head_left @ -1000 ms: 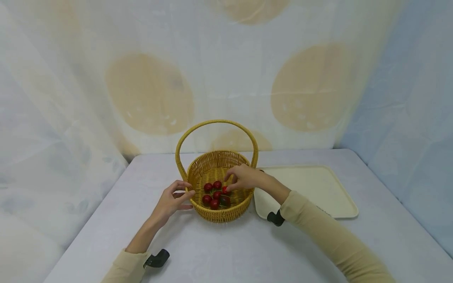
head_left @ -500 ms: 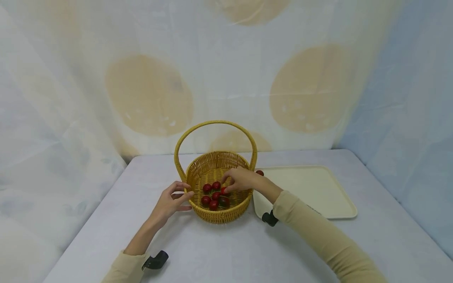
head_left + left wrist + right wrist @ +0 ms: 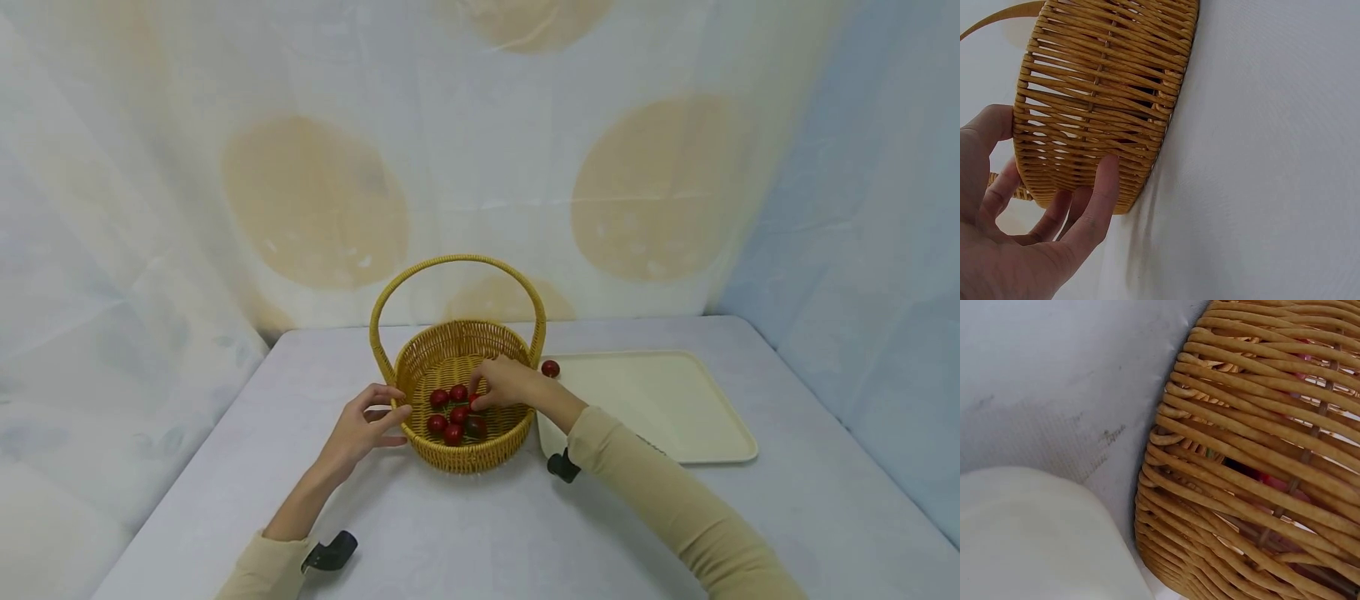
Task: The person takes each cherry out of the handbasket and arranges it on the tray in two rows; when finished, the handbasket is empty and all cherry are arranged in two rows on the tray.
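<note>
A yellow wicker basket (image 3: pixel 465 458) with a tall arched handle stands on the table, several dark red cherries (image 3: pixel 452 434) with green stems on its floor. My left hand (image 3: pixel 363 425) holds the basket's left side, thumb at the rim and other fingers spread on the outer wall. In the left wrist view, one fingertip (image 3: pixel 1107 169) lies along the weave. Reaching over the right rim, my right hand (image 3: pixel 508 383) pinches a brighter red cherry (image 3: pixel 474 403) between thumb and index finger, low in the basket. The right wrist view shows the basket wall (image 3: pixel 1241 456), with that hand out of sight.
To the right of the basket lies a cream rectangular tray (image 3: pixel 660 400), partly under my right forearm. One cherry (image 3: pixel 551 368) is at its far left corner, near the basket rim. A patterned curtain (image 3: pixel 480 167) hangs behind the table (image 3: pixel 465 533).
My right forearm has shifted left, uncovering the cherry at the tray's corner. The right fingers have drawn closer around the red cherry. The left hand stays at the basket.
</note>
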### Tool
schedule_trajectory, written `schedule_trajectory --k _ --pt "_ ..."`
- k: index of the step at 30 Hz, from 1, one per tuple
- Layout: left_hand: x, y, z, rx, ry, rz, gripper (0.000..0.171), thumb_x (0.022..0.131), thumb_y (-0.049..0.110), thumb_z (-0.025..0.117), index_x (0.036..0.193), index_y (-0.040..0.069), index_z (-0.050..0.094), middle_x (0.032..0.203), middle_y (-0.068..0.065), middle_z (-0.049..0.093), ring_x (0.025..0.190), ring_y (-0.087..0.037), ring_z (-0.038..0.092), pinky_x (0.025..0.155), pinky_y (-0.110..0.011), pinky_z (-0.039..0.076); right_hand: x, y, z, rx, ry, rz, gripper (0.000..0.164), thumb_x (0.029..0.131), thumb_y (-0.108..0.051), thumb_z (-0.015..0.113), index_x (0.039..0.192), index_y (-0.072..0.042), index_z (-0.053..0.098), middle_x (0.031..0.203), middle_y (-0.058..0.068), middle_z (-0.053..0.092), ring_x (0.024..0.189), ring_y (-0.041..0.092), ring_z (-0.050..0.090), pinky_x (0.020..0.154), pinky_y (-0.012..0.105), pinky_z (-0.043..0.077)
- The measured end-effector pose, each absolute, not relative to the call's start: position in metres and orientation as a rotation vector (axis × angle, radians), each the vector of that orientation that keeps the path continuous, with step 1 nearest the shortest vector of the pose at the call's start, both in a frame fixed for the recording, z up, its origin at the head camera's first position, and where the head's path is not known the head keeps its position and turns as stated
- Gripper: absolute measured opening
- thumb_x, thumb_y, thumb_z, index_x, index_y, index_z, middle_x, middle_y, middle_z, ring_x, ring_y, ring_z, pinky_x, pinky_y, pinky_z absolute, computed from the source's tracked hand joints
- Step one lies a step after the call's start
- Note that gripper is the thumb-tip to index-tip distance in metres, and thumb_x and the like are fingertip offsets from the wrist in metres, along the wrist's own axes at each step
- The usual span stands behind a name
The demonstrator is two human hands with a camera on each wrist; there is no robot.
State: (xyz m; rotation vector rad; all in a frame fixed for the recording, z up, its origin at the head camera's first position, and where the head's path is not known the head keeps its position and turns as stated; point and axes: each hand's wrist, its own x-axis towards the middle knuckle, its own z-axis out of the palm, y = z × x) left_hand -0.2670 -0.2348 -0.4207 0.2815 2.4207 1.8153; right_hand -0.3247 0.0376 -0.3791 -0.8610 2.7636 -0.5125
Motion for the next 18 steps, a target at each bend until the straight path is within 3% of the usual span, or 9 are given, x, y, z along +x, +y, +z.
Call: schedule_trajectory --k 6,13,18 --pt "-0.2666 -0.2352 -0.4202 0.295 2.417 1.813 0.048 0.091 0.032 0.071 0.126 0.006 0.052 0.129 -0.019 0.049 0.113 -0.031 0.061 0.08 -0.049 0.062 -0.3223 0.0358 -0.3758 -0.842 2.749 -0.495 0.022 0.091 -0.021 0.072 0.111 -0.013 0.072 0.112 0.01 0.069 0.084 0.017 0.058 0.072 0.028 0.053" --pt "-0.2666 -0.2366 -0.42 0.284 2.421 1.819 0.048 0.089 0.034 0.072 0.124 0.008 0.053 0.127 -0.017 0.051 0.113 -0.031 0.06 0.079 -0.049 0.062 -0.3202 0.0344 -0.3721 -0.821 2.711 -0.486 0.025 0.093 -0.016 0.068 0.118 -0.013 0.069 0.1 0.007 0.066 0.072 0.015 0.054 0.06 0.021 0.047" --pt "-0.2655 -0.2372 -0.4197 0.291 2.416 1.825 0.048 0.09 0.033 0.072 0.125 0.007 0.053 0.127 -0.016 0.051 0.113 -0.03 0.061 0.079 -0.049 0.062 -0.3204 0.0328 -0.3742 -0.82 2.718 -0.463 0.026 0.093 -0.018 0.069 0.118 -0.014 0.069 0.119 0.009 0.067 0.087 0.018 0.058 0.07 0.026 0.052"
